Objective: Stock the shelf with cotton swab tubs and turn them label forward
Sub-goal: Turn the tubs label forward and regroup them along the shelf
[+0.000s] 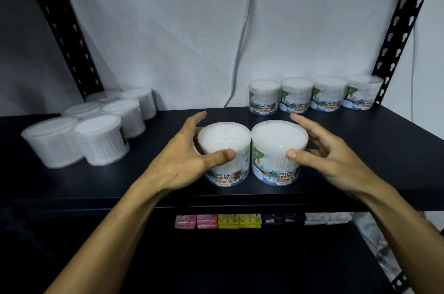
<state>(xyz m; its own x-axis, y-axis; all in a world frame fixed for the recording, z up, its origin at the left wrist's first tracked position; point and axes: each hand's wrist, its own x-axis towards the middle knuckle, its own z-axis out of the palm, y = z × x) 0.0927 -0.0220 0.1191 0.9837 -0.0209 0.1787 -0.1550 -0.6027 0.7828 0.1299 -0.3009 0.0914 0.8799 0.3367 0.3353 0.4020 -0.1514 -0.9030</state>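
Two clear cotton swab tubs stand side by side near the front edge of the dark shelf [365, 164], both with the "Cotton Buds" label facing me. My left hand [185, 161] grips the left tub [225, 140], thumb on its front and fingers round its back. My right hand [329, 156] is beside the right tub [278, 137]; its thumb touches the tub's front and its fingers are spread, apart from the side. Several more tubs form a row at the back right [296, 98], labels forward.
A cluster of several tubs [98, 141] sits at the left of the shelf, labels mostly turned away. Black perforated uprights [403, 29] frame the shelf, and a white cable [240, 53] hangs down the wall. Coloured packs [217, 221] line the lower shelf.
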